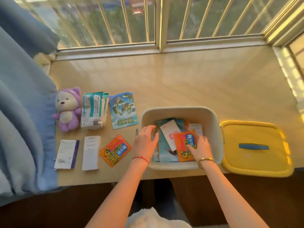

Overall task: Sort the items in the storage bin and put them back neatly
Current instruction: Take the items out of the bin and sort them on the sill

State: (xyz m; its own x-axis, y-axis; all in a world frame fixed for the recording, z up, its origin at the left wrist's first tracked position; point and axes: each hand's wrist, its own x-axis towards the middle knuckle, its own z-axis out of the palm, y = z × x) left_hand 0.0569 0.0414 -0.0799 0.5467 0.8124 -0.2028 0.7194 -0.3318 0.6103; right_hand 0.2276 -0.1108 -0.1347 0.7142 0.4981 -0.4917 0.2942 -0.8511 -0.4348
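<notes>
Both forearms reach forward from the bottom edge into the bin (pixel 180 111), a pale open tub standing at the near edge of the bench (pixel 181 76). Left hand (pixel 145 142): inside the bin at its left wall, fingers slightly curled over the edge of the teal packets (pixel 166 153); whether it grips them cannot be determined. A red string circles this wrist. Right hand (pixel 199 148): inside the bin at its right side, fingers resting on an orange pack (pixel 183 145) that lies on top of the pile; a firm grip cannot be confirmed. A gold bangle circles this wrist. A white card (pixel 170 134) lies slanted on the teal packets, between the two hands.

Right of the bin, just beside it: yellow lid (pixel 256 160) with a blue handle, lying flat.

Left of the bin, far row: blue pouch (pixel 123 110), then white wipes pack (pixel 94 111), then purple plush (pixel 67 109) furthest away.

Left of the bin, near row: second orange pack (pixel 115 150), then white leaflet (pixel 91 153), then leaflet with a dark edge (pixel 66 154)

Blue curtain (pixel 21 112) hangs at the bench's left end
</notes>
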